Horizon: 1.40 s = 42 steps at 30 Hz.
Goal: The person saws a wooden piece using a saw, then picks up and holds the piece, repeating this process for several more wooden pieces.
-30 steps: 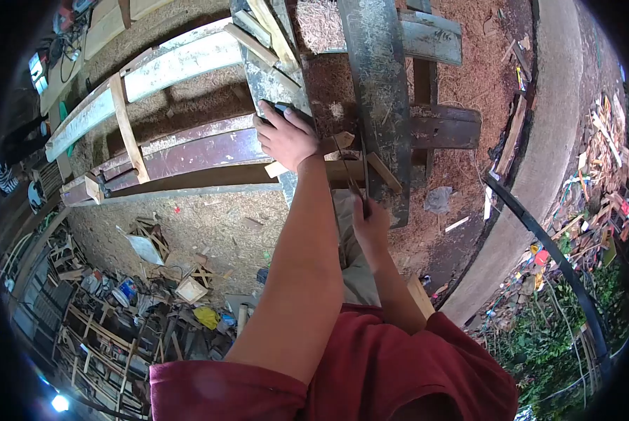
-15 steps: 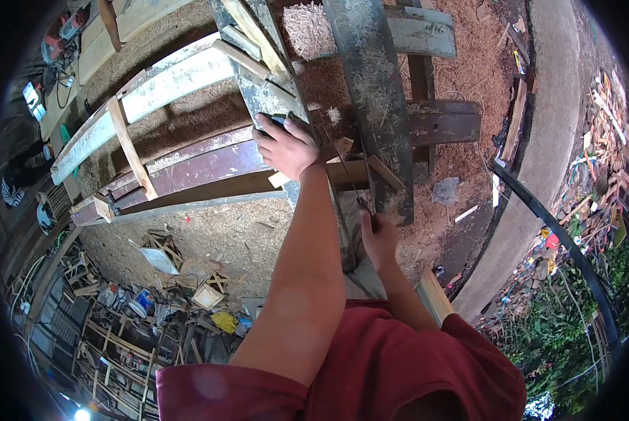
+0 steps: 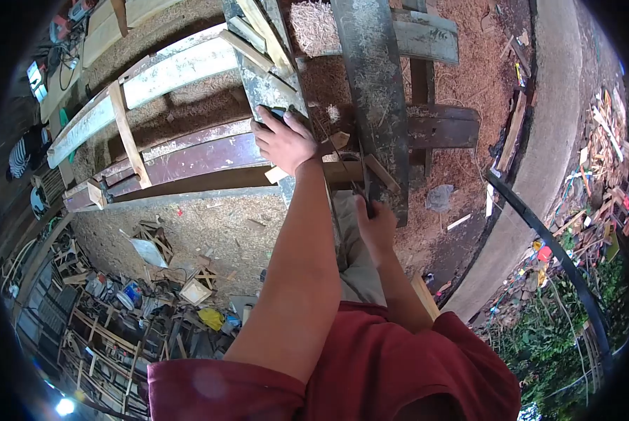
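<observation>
My left hand (image 3: 285, 142) presses on a worn dark plank (image 3: 262, 91), its fingers curled over a small dark object that is mostly hidden beneath them. Just right of that hand, a short wood piece (image 3: 334, 144) with an angled end juts into the gap between two planks. Lower down, my right hand (image 3: 376, 228) wraps round the dark handle of a hand saw (image 3: 357, 188). Its thin blade, seen nearly edge-on, points up and away towards the wood piece. Whether the blade touches the wood is hard to tell.
A second dark plank (image 3: 372, 91) runs parallel on the right, with a small wood block (image 3: 382, 174) on it. Long boards (image 3: 188, 158) extend left. Sawdust (image 3: 462, 77) covers the ground. A black pipe (image 3: 539, 214) crosses at right; another person (image 3: 27, 152) is at far left.
My right hand and the saw have shifted slightly up, towards the planks. My left hand stays on its plank, and the whole view has tilted a little.
</observation>
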Each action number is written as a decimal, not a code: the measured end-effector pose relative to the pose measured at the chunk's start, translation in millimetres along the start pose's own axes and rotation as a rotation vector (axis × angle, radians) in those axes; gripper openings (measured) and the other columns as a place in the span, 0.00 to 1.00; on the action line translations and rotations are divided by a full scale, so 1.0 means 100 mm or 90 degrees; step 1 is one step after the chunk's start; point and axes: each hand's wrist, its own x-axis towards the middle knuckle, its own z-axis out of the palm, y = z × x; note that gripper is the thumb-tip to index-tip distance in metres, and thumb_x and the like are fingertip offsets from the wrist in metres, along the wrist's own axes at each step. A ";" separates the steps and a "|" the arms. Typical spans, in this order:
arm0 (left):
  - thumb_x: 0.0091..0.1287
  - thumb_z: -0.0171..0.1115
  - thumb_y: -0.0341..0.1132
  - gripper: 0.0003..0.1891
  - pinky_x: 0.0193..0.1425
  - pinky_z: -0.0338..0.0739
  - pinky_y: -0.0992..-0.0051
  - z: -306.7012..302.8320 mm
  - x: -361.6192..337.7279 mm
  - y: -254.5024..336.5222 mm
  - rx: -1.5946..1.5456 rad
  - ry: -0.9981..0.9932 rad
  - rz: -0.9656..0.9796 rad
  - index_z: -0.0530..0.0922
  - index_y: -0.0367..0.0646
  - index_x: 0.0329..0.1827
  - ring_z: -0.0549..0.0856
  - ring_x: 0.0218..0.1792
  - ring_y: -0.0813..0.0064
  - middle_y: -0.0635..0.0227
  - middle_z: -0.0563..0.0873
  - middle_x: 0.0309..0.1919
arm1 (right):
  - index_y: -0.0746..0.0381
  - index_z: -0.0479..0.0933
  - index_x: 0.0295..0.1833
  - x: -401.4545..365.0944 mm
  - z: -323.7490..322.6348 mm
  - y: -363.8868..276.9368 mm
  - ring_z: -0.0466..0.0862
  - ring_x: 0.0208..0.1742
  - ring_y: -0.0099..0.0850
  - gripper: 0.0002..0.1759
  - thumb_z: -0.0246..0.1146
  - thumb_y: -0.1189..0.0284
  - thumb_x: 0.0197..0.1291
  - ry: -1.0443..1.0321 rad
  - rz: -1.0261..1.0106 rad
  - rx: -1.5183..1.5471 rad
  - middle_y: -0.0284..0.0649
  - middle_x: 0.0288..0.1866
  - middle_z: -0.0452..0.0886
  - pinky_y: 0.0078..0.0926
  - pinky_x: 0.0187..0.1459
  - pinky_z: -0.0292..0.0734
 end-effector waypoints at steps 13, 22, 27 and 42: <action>0.81 0.53 0.51 0.33 0.75 0.68 0.47 0.01 -0.02 -0.06 -0.012 0.012 0.008 0.64 0.48 0.85 0.74 0.72 0.42 0.42 0.71 0.77 | 0.66 0.85 0.34 -0.18 -0.09 0.22 0.88 0.34 0.56 0.33 0.67 0.44 0.71 0.009 -0.026 0.005 0.53 0.27 0.86 0.50 0.37 0.80; 0.82 0.51 0.51 0.31 0.73 0.70 0.46 0.02 -0.02 -0.01 -0.016 0.043 0.017 0.65 0.50 0.85 0.75 0.71 0.42 0.44 0.72 0.77 | 0.65 0.88 0.38 -0.14 -0.08 0.18 0.89 0.36 0.57 0.30 0.67 0.44 0.70 0.018 -0.065 0.025 0.54 0.31 0.88 0.50 0.40 0.82; 0.83 0.50 0.51 0.31 0.73 0.70 0.46 0.00 0.01 0.02 -0.016 0.029 0.009 0.65 0.50 0.85 0.75 0.71 0.42 0.44 0.72 0.77 | 0.65 0.88 0.37 -0.19 -0.17 0.14 0.89 0.36 0.56 0.30 0.68 0.44 0.70 -0.003 -0.003 -0.030 0.54 0.30 0.87 0.50 0.39 0.82; 0.81 0.53 0.49 0.32 0.73 0.70 0.47 -0.02 0.00 0.02 -0.029 0.018 -0.003 0.65 0.51 0.85 0.75 0.71 0.44 0.45 0.71 0.78 | 0.65 0.85 0.35 -0.26 -0.10 0.29 0.87 0.28 0.47 0.24 0.72 0.53 0.70 -0.003 0.010 0.075 0.50 0.25 0.84 0.42 0.34 0.78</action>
